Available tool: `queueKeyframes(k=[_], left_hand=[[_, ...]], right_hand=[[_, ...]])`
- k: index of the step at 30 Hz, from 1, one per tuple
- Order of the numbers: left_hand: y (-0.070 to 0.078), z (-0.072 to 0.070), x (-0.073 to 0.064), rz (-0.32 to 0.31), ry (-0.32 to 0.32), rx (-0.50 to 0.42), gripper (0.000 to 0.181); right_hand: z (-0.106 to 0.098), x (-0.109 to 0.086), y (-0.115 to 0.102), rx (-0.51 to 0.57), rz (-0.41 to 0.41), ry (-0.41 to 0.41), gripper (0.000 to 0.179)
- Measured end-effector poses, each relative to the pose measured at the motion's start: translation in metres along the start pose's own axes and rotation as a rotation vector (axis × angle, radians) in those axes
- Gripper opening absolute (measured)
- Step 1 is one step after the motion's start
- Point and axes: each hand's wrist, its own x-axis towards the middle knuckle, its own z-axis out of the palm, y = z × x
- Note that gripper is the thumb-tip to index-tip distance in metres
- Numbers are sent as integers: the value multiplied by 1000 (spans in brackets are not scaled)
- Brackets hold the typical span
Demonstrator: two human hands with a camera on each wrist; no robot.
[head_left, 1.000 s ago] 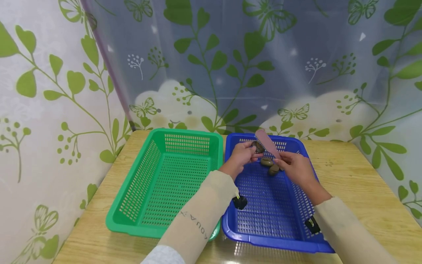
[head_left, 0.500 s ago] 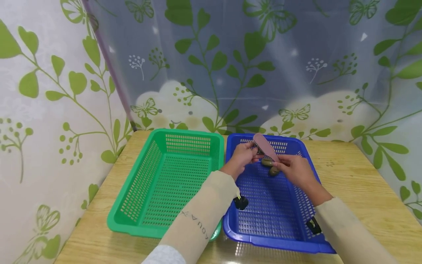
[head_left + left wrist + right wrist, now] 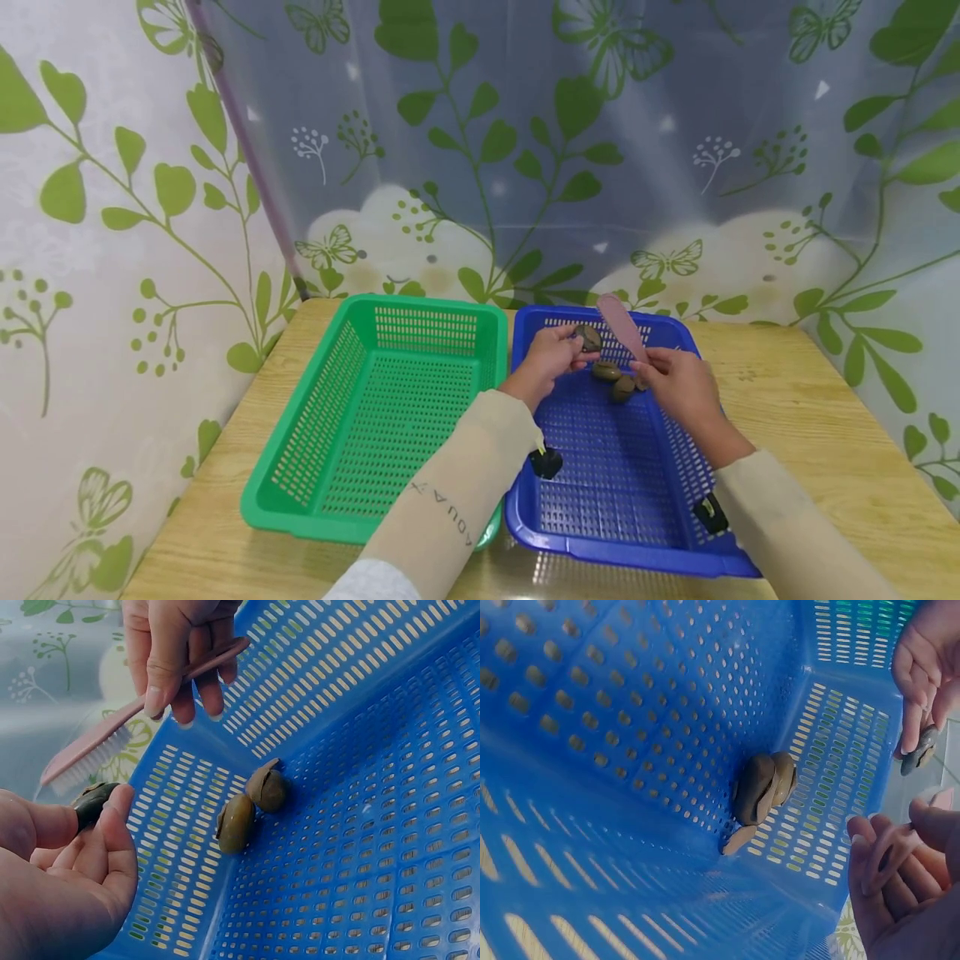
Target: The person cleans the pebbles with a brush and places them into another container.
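Note:
In the head view my left hand [image 3: 549,362] pinches a dark olive-brown snail [image 3: 590,337] between thumb and fingers over the far end of the blue basket [image 3: 637,565]. My right hand [image 3: 681,390] grips a pink brush [image 3: 622,327] by its handle, close to the right of that snail. White bristles [image 3: 112,754] point down from the brush head in the left wrist view, above the held snail [image 3: 93,806]. Below the hands, two brown snails [image 3: 237,823] lie against each other in the basket's corner. The right wrist view shows a smaller pale brown piece [image 3: 739,838] beside them.
A green basket [image 3: 258,500] stands left of the blue one on the wooden table [image 3: 810,417]. Black clips [image 3: 546,462] hang near my sleeves. A leaf-patterned curtain [image 3: 480,167] closes off the back and sides.
The brush came down over the held snail half a second ago, and it now stands up and to the right, apart from it. My left hand keeps its hold in about the same place.

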Motion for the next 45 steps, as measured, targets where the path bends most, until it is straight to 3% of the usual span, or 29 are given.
queueKeyframes(k=[14, 26, 35, 45], left_hand=[[0, 1, 1, 10, 20, -11, 38], [2, 0, 0, 5, -1, 14, 39], [1, -1, -1, 13, -3, 25, 43], [-2, 0, 2, 27, 60, 18, 34]], right_hand=[[4, 1, -1, 89, -123, -64, 39], [1, 3, 1, 50, -45, -81, 37], [1, 2, 0, 33, -29, -3, 44], [8, 1, -3, 145, -132, -114, 36]])
